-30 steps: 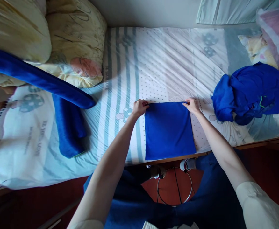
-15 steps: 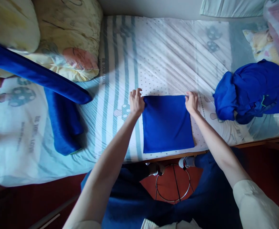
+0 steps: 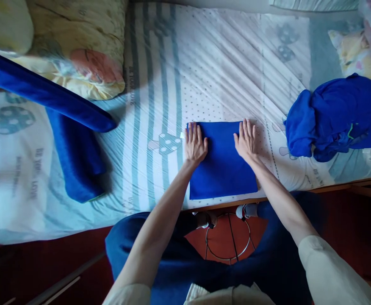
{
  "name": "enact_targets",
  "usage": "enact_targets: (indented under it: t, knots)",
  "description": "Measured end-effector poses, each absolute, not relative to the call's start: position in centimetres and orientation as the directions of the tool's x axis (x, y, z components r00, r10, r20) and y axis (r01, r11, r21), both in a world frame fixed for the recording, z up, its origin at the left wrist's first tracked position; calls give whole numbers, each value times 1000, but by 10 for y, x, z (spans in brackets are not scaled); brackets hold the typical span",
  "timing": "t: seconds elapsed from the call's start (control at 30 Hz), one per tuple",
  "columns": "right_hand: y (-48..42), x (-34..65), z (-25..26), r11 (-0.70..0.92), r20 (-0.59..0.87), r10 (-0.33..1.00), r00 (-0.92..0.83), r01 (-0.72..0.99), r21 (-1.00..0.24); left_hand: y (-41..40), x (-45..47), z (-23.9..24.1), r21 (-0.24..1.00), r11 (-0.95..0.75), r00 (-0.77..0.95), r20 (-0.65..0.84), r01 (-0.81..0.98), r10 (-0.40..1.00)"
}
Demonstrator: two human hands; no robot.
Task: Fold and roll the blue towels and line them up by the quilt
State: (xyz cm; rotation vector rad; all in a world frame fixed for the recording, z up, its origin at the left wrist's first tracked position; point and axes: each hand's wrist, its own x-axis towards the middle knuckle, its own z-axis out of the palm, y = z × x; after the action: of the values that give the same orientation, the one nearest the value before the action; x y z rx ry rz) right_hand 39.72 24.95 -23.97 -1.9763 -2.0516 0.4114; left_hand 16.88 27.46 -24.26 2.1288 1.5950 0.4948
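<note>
A square blue cloth [image 3: 222, 169] lies flat on the bed near its front edge. My left hand [image 3: 195, 143] rests palm down on its far left corner, with the fingers stretched out. On the far right corner lies my right hand [image 3: 246, 139], also flat with its fingers extended. Both palms press on the fabric and grip nothing. A small white tag [image 3: 182, 135] sticks out beside the left hand. To the right is a bunched heap of blue cloth [image 3: 338, 118], apart from my hands.
On the left, a long blue folded strip [image 3: 45, 91] crosses above another folded blue piece [image 3: 77, 161]. A yellow patterned pillow [image 3: 90, 51] stands behind them. The bed sheet [image 3: 217, 67] is striped and dotted. Below the bed edge is a metal ring frame [image 3: 228, 256].
My hands have let go of the cloth's far corners and now lie flat on top of it. The view has shifted slightly.
</note>
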Motion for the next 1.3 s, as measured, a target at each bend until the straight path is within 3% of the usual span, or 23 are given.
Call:
enact_targets:
  t: [0.17,0.4,0.63,0.83,1.07,1.3]
  knots:
    - [184,369,-235,136,-56,983,-176,898,-418,205,187,-243,557,-320,393,-14,766,919]
    - [171,400,-223,-36,-63,998,14,933,-357,193,161,-236,545,-223,279,-21,808,960]
    - [121,340,-228,104,-128,977,-172,903,-417,128,179,-238,545,-248,330,-57,801,942]
    - [108,385,-225,-42,-100,995,6,931,-362,113,141,-229,485,-118,159,-44,866,986]
    - [78,355,-221,38,-144,985,-100,923,-383,78,170,-226,487,-206,294,-110,849,950]
    - [62,398,-211,-92,-145,988,44,933,-347,79,147,-209,462,-96,143,-68,882,987]
